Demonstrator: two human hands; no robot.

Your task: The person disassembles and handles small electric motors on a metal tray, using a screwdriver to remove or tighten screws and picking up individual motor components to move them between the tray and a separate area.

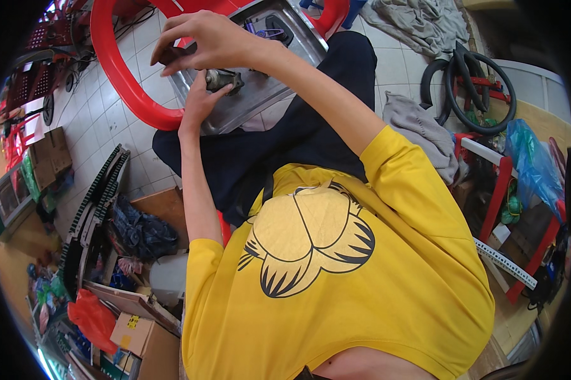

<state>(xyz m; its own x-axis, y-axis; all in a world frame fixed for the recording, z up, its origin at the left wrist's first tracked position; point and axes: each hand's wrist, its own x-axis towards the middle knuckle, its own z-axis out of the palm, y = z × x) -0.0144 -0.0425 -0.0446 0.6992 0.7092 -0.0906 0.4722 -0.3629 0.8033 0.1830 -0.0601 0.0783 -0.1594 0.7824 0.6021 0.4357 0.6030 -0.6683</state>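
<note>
My left hand (pixel 199 104) grips a greyish cylindrical metal part (pixel 221 80), which looks like a small motor with a bracket at one end. It is held over a shallow metal tray (pixel 238 117). Just above and to its left, my right hand (pixel 213 39) has its fingers curled round a dark brownish piece (pixel 169 54). The fingers mostly hide that piece, so its kind does not show. Farther back in the tray lie a purple-handled tool (pixel 269 31) and a black part (pixel 282 30).
A red plastic frame (pixel 122 85) curves round the tray's left side. Grey cloths (pixel 418 130) and black rubber tubes (pixel 482 88) lie at the right on the tiled floor (pixel 393 66). Cardboard boxes (pixel 133 332) and a red bag (pixel 90 316) crowd the lower left.
</note>
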